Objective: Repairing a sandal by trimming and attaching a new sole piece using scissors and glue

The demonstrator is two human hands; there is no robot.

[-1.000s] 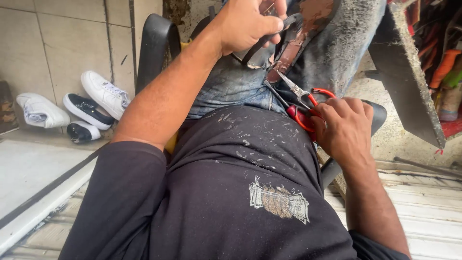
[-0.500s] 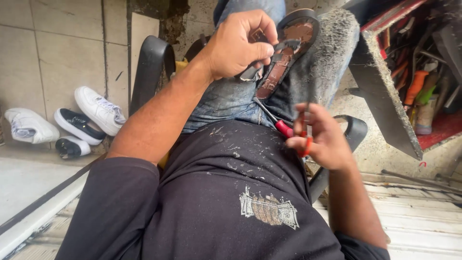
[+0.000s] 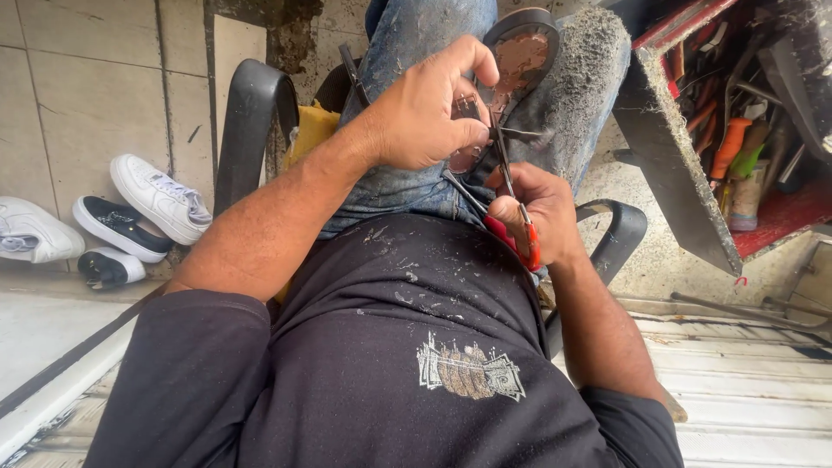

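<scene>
A dark shoe [image 3: 520, 48] with a brown worn sole lies sole-up on my lap, over my blue jeans. My left hand [image 3: 425, 113] grips the shoe at its near end, fingers curled over the edge. My right hand [image 3: 537, 212] holds red-handled scissors [image 3: 513, 217], thumb and fingers through the handles. The blades point up toward the shoe, just under my left hand's fingers. My black shirt is dusted with white scraps.
A black chair arm [image 3: 247, 121] rises at my left, another [image 3: 620, 234] at my right. Several white and black sneakers [image 3: 130, 217] lie on the tiled floor at left. A red toolbox [image 3: 737, 130] full of tools stands at right.
My right hand has risen with the scissors and brought the blades up to the shoe. My left hand and the shoe have come lower and closer to my body.
</scene>
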